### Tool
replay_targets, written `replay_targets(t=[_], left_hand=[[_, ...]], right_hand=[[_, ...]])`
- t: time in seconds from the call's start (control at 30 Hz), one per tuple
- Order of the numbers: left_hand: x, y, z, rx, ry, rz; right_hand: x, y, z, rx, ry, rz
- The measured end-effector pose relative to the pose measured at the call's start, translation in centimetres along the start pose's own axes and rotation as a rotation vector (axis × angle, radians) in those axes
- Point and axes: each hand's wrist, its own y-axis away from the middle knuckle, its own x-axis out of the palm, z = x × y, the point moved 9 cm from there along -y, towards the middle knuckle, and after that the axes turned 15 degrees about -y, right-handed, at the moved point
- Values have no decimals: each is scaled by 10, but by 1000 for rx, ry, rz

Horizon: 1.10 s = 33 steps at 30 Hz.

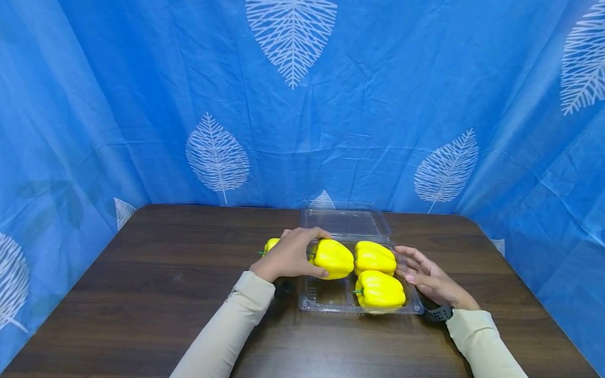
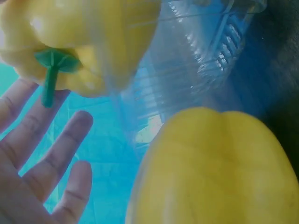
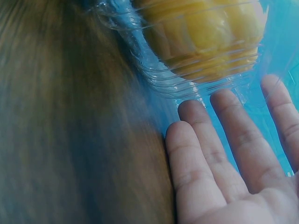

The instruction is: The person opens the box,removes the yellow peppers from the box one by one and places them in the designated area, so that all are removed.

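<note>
My left hand (image 1: 291, 257) grips a yellow bell pepper (image 1: 333, 259) between thumb and fingers, at the back left part of a clear plastic clamshell box (image 1: 327, 297). The pepper's green stem (image 2: 52, 70) points towards the palm in the left wrist view. Two more yellow peppers lie in the box's right half, one at the back (image 1: 375, 258) and one in front (image 1: 381, 290). Fingers extended, my right hand (image 1: 433, 280) is at the box's right wall. Partly hidden behind my left hand is another yellow pepper (image 1: 271, 244), on the table outside the box.
The box's clear lid (image 1: 344, 221) lies folded back towards the table's far edge. A dark wooden table (image 1: 172, 319) carries everything. Behind and around it hangs a blue curtain (image 1: 357, 129) with white leaf prints.
</note>
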Motion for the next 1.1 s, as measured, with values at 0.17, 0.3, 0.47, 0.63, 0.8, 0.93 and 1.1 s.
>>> replay_targets(t=[0.17, 0.3, 0.47, 0.63, 0.8, 0.93, 1.1], left_hand=[[-7, 10, 2, 7, 118, -12], [-13, 16, 4, 29, 198, -36], [-18, 25, 9, 36, 272, -56], [-24, 32, 16, 43, 323, -79], [-31, 40, 25, 22, 418, -99], [-37, 46, 33, 10, 472, -116], [-43, 49, 38, 27, 523, -115]], right_hand=[[1, 0, 1, -6, -8, 6], [1, 0, 2, -8, -13, 13], [2, 0, 2, -11, -11, 18], [3, -1, 2, -4, -1, 12], [2, -1, 2, -6, -1, 15], [2, -1, 2, -8, -5, 16], [2, -1, 1, -7, -1, 19]])
